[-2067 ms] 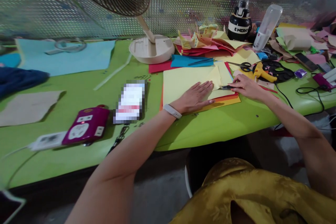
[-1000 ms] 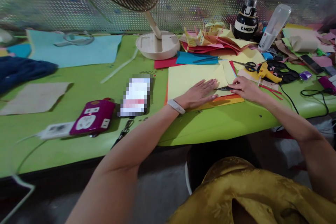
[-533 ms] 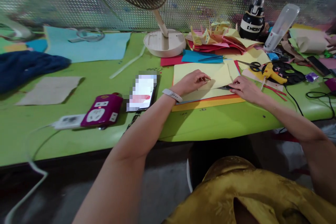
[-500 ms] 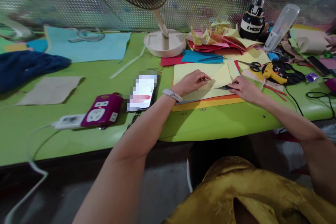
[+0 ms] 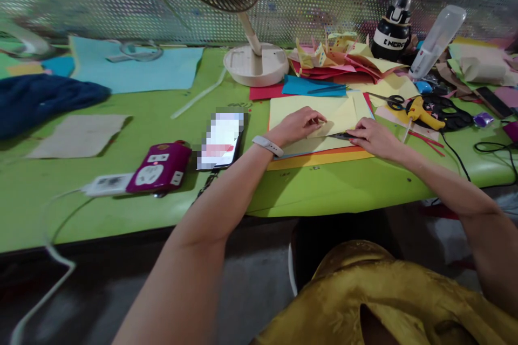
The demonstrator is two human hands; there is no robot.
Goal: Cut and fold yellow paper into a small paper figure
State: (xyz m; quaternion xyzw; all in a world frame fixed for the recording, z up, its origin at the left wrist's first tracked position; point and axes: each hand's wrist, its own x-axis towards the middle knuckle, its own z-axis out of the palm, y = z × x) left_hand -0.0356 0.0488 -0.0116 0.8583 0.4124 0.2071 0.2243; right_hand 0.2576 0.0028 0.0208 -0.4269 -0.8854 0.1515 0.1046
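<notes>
My left hand, with a white band at the wrist, rests over a stack of coloured paper. Its thumb and fingers are pinched on the edge of a pale yellow paper sheet, part of which is folded up. Just to the right, my right hand is closed around a slim black tool with a pointed end, which lies along the lower edge of that flap. Its exact kind is hard to make out, since the fingers cover one end. Orange and yellow sheets show beneath.
Behind the stack stand a fan and a heap of cut paper. To the right lie scissors, a yellow glue gun and its cord. A phone and a purple power socket are on the left.
The black tool and my right fingers have shifted slightly left along the flap's edge. My left hand keeps its pinch; the whole view has shifted a little.
</notes>
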